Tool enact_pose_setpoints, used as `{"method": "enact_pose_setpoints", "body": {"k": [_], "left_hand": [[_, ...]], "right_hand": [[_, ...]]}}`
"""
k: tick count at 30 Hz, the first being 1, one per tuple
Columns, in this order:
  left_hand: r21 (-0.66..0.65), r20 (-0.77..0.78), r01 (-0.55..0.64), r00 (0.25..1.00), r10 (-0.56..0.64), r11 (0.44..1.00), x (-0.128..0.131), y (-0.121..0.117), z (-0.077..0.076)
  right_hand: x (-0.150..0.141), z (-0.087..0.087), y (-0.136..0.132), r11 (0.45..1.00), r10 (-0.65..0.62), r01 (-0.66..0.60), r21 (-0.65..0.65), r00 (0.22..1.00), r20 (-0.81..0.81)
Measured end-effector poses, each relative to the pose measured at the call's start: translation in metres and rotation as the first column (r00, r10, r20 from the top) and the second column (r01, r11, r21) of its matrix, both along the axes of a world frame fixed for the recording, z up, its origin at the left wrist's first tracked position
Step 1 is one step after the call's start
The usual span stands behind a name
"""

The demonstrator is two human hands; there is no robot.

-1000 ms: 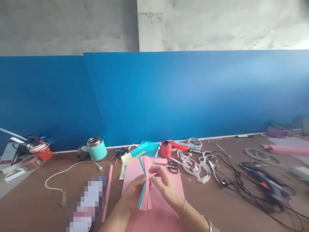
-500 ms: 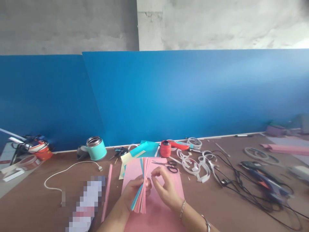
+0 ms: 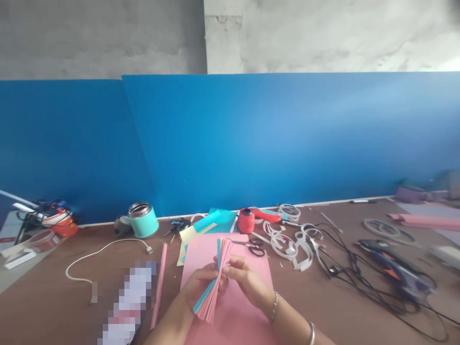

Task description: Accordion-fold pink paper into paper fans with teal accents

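Note:
Between my hands is a pleated paper fan [image 3: 209,303] in pink, blue and cream, pinched narrow at its middle and flaring at both ends. My left hand [image 3: 197,286] closes round the middle from the left, thumb on the front. My right hand [image 3: 248,281] pinches the right side just above the middle; its fingertips are partly behind the folds. Below lies a large pink paper sheet [image 3: 244,314]. Scissors with black handles [image 3: 256,250] rest on its upper right part, their blades reaching behind the fan's top.
A red thread spool [image 3: 246,222] stands behind the sheet beside blue paper [image 3: 225,220]. White tape coils [image 3: 283,244] and black cables [image 3: 354,270] lie to the right. A turquoise cup [image 3: 144,222], a white cable [image 3: 104,247] and a pink strip [image 3: 159,287] are on the left.
My right hand has moved left onto the fan and now pinches it. The fan's upper end has tilted to the right. My left hand keeps its hold.

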State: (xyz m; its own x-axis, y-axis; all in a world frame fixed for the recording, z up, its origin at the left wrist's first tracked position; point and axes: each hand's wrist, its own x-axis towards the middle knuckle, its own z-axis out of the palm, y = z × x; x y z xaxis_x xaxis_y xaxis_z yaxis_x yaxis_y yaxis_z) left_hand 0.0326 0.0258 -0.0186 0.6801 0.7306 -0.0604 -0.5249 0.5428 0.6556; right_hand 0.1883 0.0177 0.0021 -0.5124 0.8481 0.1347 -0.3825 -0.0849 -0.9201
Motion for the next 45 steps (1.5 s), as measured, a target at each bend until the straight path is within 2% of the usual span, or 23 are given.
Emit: {"method": "enact_pose_setpoints", "body": {"k": [10,16,24,28,31,34,37,42,45], "left_hand": [[-0.007,0.012,0.077,0.997,-0.077,0.997,0.0,-0.001,0.002],[-0.021,0.005,0.071,0.997,-0.071,0.997,0.0,-0.003,0.004],[-0.068,-0.027,-0.011,1.0,0.009,0.998,0.003,-0.005,0.003],[-0.097,-0.069,-0.082,0.995,0.076,0.992,0.006,-0.007,0.002],[-0.091,-0.115,-0.144,0.984,0.133,0.985,0.007,-0.009,0.007],[-0.048,-0.181,-0.182,0.968,0.171,0.982,0.009,-0.011,0.016],[0.074,-0.29,-0.23,0.926,0.242,0.97,0.01,-0.011,0.023],[0.29,-0.393,-0.254,0.848,0.357,0.923,0.014,-0.012,0.029],[0.312,-0.396,-0.282,0.829,0.394,0.907,0.017,-0.013,0.03]], "right_hand": [[0.0,-0.002,0.0,0.995,0.041,-0.044,-0.094,0.999,-0.027],[-0.001,-0.001,0.0,0.994,0.041,-0.044,-0.103,0.999,-0.028],[-0.001,-0.002,0.0,0.996,0.03,-0.033,-0.077,0.999,-0.042],[-0.002,0.004,0.0,0.996,-0.051,0.049,-0.081,0.999,-0.014],[-0.001,0.011,0.0,0.992,-0.111,0.114,-0.057,0.992,0.061],[0.001,0.013,0.001,0.978,-0.203,0.208,-0.029,0.971,0.125],[0.003,0.011,0.004,0.958,-0.281,0.286,-0.013,0.948,0.149],[0.003,0.009,0.009,0.94,-0.341,0.338,0.044,0.925,0.166],[0.004,0.005,0.011,0.933,-0.359,0.353,0.068,0.921,0.15]]}}
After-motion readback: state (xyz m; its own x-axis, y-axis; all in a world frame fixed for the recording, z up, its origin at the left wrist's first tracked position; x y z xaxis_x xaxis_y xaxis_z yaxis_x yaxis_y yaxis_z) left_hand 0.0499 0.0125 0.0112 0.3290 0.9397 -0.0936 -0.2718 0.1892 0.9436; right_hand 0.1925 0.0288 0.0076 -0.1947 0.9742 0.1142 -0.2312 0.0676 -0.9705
